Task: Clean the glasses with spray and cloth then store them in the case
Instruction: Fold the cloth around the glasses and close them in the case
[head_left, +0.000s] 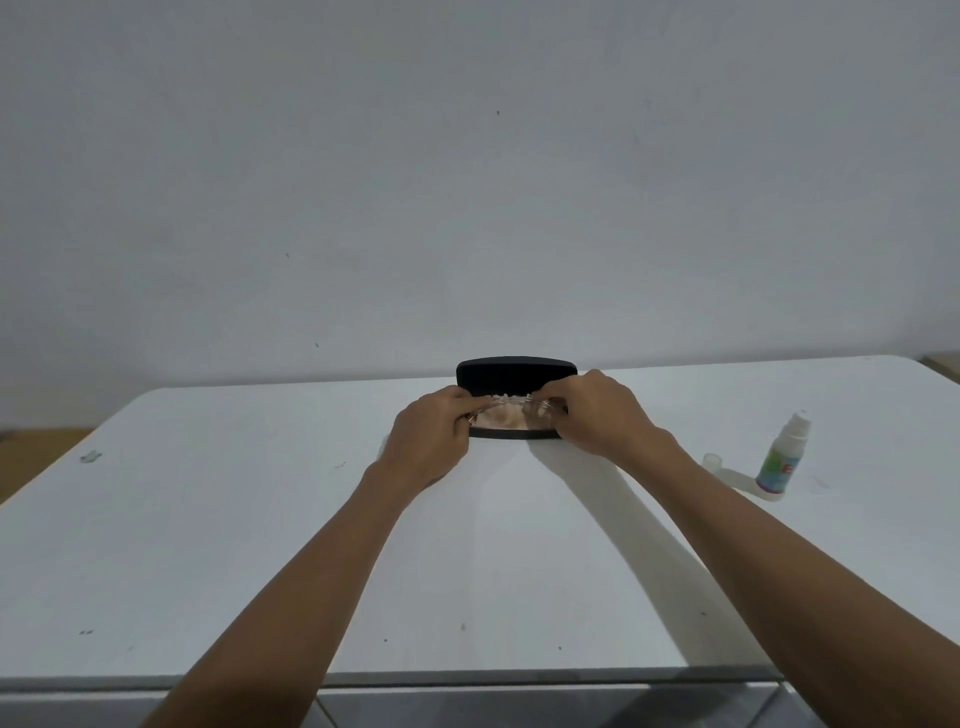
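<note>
A black glasses case (516, 372) stands open near the far edge of the white table (260, 545), its lid raised toward the wall. The glasses (511, 414) lie in the case's lower half, lenses glinting, with something pale, perhaps the cloth, around them. My left hand (428, 441) pinches the left end of the glasses with curled fingers. My right hand (597, 410) pinches the right end in the same way. A small white spray bottle (782, 457) with a green and blue label stands upright at the right.
The bottle's clear cap (710, 460) lies just left of the bottle. A small scrap (91, 456) sits near the table's left edge. The plain wall rises right behind the table. The table's front edge runs along the bottom of the view.
</note>
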